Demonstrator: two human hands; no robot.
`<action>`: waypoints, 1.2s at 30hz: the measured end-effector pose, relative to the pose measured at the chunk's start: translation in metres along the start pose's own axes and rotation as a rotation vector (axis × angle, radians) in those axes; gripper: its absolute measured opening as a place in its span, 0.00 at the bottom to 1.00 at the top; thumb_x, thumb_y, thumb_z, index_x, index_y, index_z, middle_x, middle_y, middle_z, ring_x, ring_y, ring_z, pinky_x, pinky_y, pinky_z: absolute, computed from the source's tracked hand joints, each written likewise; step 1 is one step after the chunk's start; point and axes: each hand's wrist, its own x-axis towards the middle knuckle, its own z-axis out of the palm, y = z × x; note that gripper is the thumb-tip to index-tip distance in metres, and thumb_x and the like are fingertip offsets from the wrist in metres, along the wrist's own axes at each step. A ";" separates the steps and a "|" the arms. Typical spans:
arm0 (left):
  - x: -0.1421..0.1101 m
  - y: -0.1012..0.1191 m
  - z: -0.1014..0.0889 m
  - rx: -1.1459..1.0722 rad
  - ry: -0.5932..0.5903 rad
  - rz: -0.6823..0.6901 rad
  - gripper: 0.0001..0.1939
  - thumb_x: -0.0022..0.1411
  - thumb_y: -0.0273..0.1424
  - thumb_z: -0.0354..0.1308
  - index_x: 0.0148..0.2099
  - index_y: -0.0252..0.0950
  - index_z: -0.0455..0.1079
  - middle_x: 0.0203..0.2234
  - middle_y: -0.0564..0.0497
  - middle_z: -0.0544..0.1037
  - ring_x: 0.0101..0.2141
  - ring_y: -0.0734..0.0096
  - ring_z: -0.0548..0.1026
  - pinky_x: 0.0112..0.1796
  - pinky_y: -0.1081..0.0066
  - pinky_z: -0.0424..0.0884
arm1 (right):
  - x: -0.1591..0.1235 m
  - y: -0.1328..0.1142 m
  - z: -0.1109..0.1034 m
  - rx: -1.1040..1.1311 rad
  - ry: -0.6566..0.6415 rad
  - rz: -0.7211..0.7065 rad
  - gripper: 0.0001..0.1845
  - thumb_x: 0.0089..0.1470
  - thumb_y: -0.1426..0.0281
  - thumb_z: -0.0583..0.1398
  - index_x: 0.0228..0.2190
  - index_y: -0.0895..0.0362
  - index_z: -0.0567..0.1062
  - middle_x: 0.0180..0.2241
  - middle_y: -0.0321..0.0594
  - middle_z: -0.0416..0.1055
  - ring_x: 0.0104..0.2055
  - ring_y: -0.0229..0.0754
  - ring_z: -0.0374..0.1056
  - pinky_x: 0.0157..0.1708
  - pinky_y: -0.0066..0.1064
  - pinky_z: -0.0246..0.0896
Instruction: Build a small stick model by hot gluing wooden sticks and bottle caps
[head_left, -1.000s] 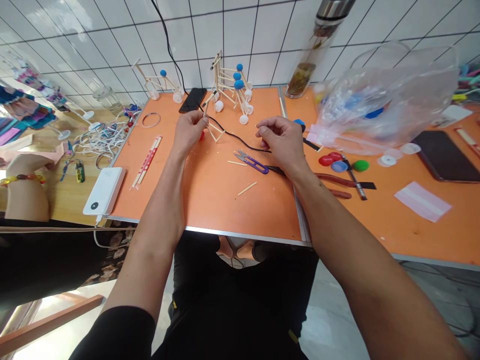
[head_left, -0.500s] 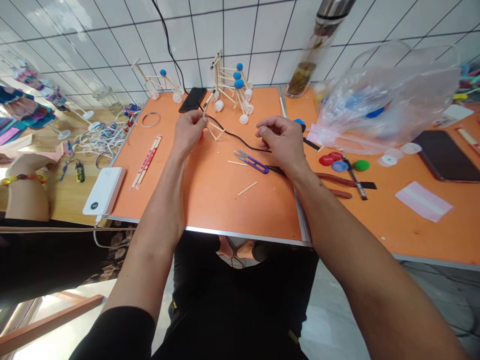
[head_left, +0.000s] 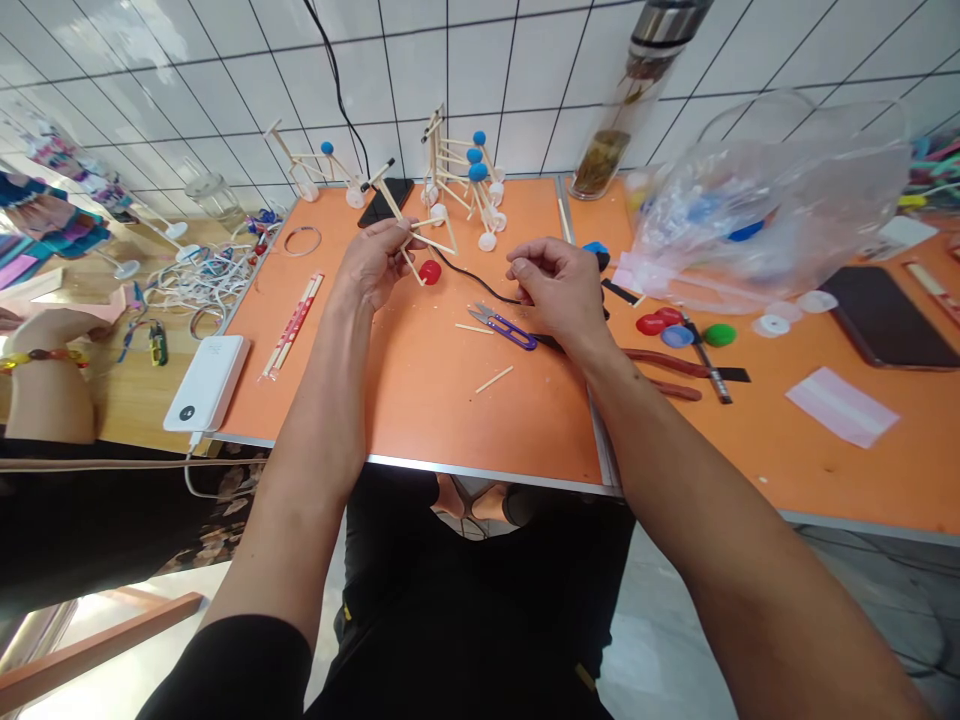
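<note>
My left hand point(head_left: 366, 265) grips a small frame of glued wooden sticks point(head_left: 411, 222), which has a black tip at its far end. A red ball point(head_left: 430, 271) sits just right of that hand, and I cannot tell whether it is attached. My right hand point(head_left: 559, 290) hangs with curled fingers above a thin black cable point(head_left: 480, 283), which runs beneath them. I cannot tell if those fingers hold it. Purple-handled thread snips point(head_left: 504, 328) lie just left of and below my right hand.
Stick models with blue balls point(head_left: 457, 180) stand at the table's back. Red-handled pliers point(head_left: 660, 362), coloured caps, a plastic bag point(head_left: 772, 200) and a glass bottle point(head_left: 611, 110) are to the right. A power bank point(head_left: 206, 383) and a co-worker's forearm point(head_left: 49, 385) are to the left.
My left hand has lifted the stick frame and tilted it, its tip now pointing up and left. The red ball shows more fully, and the cable has shifted slightly. My right hand has barely moved.
</note>
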 end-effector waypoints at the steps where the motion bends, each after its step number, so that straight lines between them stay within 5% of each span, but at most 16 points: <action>1: -0.002 0.001 0.002 -0.011 -0.025 -0.004 0.09 0.68 0.40 0.73 0.43 0.40 0.81 0.33 0.48 0.86 0.31 0.67 0.83 0.33 0.68 0.79 | 0.000 0.000 0.000 0.001 -0.001 0.000 0.03 0.61 0.72 0.68 0.37 0.52 0.82 0.31 0.36 0.79 0.27 0.38 0.71 0.30 0.32 0.74; 10: -0.027 0.015 0.034 -0.117 -0.197 -0.090 0.15 0.69 0.44 0.74 0.47 0.38 0.83 0.35 0.45 0.86 0.34 0.67 0.85 0.36 0.68 0.84 | -0.002 -0.001 0.002 0.071 -0.067 0.042 0.04 0.62 0.68 0.70 0.39 0.52 0.82 0.32 0.35 0.80 0.25 0.35 0.69 0.28 0.31 0.70; 18: -0.042 0.017 0.053 -0.102 -0.295 -0.096 0.13 0.71 0.42 0.74 0.44 0.37 0.84 0.36 0.46 0.86 0.33 0.67 0.86 0.38 0.67 0.86 | -0.005 -0.008 0.003 0.114 -0.206 0.080 0.20 0.59 0.50 0.75 0.38 0.52 0.83 0.30 0.34 0.78 0.27 0.36 0.68 0.28 0.30 0.66; 28: -0.051 0.023 0.060 -0.162 -0.370 -0.131 0.13 0.67 0.40 0.77 0.47 0.37 0.84 0.37 0.44 0.89 0.34 0.66 0.86 0.34 0.70 0.84 | -0.007 -0.009 0.006 0.115 -0.230 0.081 0.31 0.51 0.37 0.75 0.37 0.51 0.83 0.30 0.36 0.76 0.29 0.39 0.67 0.29 0.32 0.63; 36: -0.053 0.026 0.062 -0.165 -0.317 -0.113 0.08 0.71 0.35 0.74 0.46 0.37 0.82 0.37 0.48 0.88 0.34 0.73 0.85 0.38 0.73 0.82 | -0.005 -0.009 0.003 0.125 -0.124 0.044 0.25 0.57 0.45 0.76 0.32 0.52 0.79 0.28 0.34 0.76 0.27 0.36 0.65 0.29 0.31 0.68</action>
